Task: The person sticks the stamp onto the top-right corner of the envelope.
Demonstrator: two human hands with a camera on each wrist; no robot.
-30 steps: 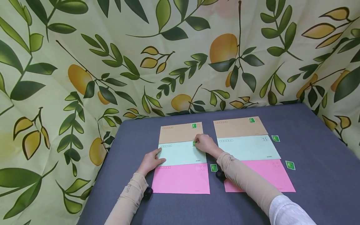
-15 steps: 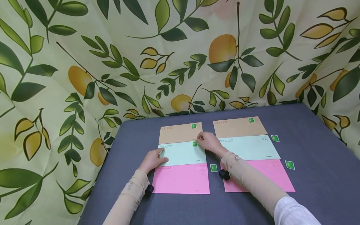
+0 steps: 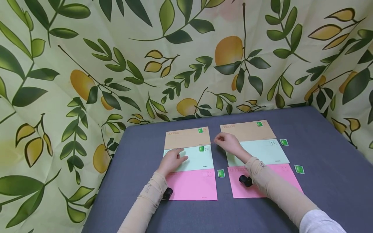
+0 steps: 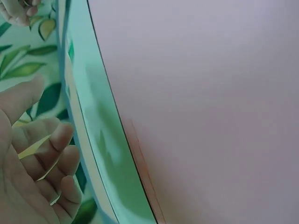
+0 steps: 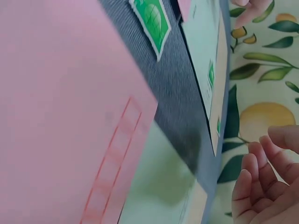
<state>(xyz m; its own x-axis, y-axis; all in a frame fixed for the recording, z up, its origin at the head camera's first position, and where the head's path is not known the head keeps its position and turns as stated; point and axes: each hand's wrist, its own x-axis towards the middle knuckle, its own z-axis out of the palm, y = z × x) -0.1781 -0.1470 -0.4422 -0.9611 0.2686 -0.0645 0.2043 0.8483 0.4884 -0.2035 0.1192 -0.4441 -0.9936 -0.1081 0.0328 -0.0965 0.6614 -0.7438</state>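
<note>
My left hand (image 3: 172, 160) hovers over the left part of a mint envelope (image 3: 192, 161), its fingers loosely bent and holding nothing. A green stamp (image 3: 201, 149) sits in that envelope's upper right corner, beside the printed boxes. My right hand (image 3: 230, 144) is lifted beside the left edge of the right-hand envelopes, fingers softly curled. In the right wrist view nothing shows between its thumb and fingers (image 5: 254, 177). Below the right wrist lies a pink envelope (image 5: 56, 93) with red printed boxes, and a loose green stamp (image 5: 152, 23) lies on the cloth near it.
Above the mint envelope lies a stamped brown envelope (image 3: 186, 138), below it a pink one (image 3: 195, 187). The right column has a stamped brown envelope (image 3: 247, 130) and a mint one (image 3: 262, 152). Loose stamps (image 3: 284, 142) lie to its right. A patterned curtain hangs behind the table.
My right hand has left the stamp on the left mint envelope and moved right. My left hand has come off that envelope's left edge and moved right over it.
</note>
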